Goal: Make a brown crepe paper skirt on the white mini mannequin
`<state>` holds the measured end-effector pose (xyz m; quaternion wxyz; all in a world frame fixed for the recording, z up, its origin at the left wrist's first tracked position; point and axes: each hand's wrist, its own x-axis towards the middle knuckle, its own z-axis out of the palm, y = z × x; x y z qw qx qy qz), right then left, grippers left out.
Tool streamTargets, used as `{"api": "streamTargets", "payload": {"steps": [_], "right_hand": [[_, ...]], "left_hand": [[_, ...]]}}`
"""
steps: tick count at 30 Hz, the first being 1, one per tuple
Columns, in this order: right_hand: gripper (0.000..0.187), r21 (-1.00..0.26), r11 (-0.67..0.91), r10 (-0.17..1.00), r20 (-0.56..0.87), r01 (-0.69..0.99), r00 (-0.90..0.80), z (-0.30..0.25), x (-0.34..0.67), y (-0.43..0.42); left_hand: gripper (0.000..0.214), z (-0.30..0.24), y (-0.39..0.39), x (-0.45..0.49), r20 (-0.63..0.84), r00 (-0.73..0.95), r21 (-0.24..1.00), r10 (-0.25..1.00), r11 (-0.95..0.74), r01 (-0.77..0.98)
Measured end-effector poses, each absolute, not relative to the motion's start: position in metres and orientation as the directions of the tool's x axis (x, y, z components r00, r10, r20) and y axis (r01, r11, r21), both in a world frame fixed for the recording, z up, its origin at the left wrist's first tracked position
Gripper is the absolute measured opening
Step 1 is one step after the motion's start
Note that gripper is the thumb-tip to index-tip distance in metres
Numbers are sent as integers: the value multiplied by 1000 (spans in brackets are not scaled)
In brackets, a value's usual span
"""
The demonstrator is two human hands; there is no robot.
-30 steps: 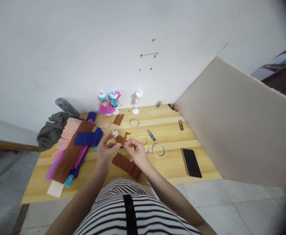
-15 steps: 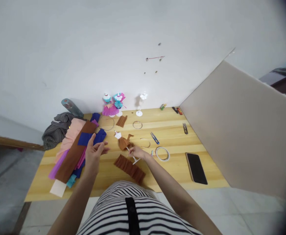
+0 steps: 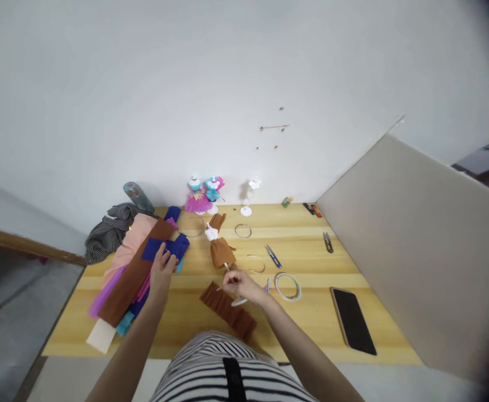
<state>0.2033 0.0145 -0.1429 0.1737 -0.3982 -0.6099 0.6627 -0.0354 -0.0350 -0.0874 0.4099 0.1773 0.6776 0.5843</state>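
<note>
My right hand point(image 3: 239, 283) is closed round the stand of a small white mannequin point(image 3: 212, 232) dressed in a brown skirt point(image 3: 222, 252). The mannequin leans away from me, its white round base point(image 3: 239, 301) showing below my fingers. Under that hand lies a strip of pleated brown crepe paper point(image 3: 228, 310). My left hand point(image 3: 163, 268) hovers with its fingers apart near a blue paper piece point(image 3: 154, 249) on the paper pile, and nothing shows in it. Another pleated brown piece point(image 3: 217, 221) lies behind the mannequin.
Two dressed mannequins point(image 3: 198, 202) and a bare one point(image 3: 247, 210) stand along the wall. Thread snips point(image 3: 273, 256), a roll of tape point(image 3: 287, 287), wire rings point(image 3: 243, 230) and a phone point(image 3: 353, 321) lie to the right. A bottle point(image 3: 138, 196) stands back left beside striped cloth point(image 3: 110, 231).
The view has tilted and shifted. The mannequin in my right hand has turned more upright in view, and its skirt hangs differently. My left hand stays apart from it, over the papers.
</note>
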Motion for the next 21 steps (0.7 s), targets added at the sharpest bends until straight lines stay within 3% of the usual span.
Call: {"api": "streamTargets", "payload": {"steps": [3,8,11,14,18,21], "right_hand": [[10,-973,-80,736,-204,216,-646,-100,205,1],[12,-967,184,718,8,179,-696,-45,204,-18],[15,-943,244,722,20,227,-691,-25,208,-24],[16,-924,256,751,6,283,-660,-9,214,-30],[14,-908,261,762,-15,328,-647,14,231,-41],[12,-905,253,780,-19,343,-625,33,255,-47]], "left_hand": [[52,-72,-9,-27,-406,-493,906,769,268,-327],[55,-33,30,-8,-323,-349,897,880,166,-410],[56,-4,34,1,-244,-300,904,922,105,-414],[55,25,25,11,-117,-194,956,974,58,-288],[52,52,14,22,-15,-214,988,977,-19,-156],[57,60,11,26,73,-184,977,980,-107,-184]]}}
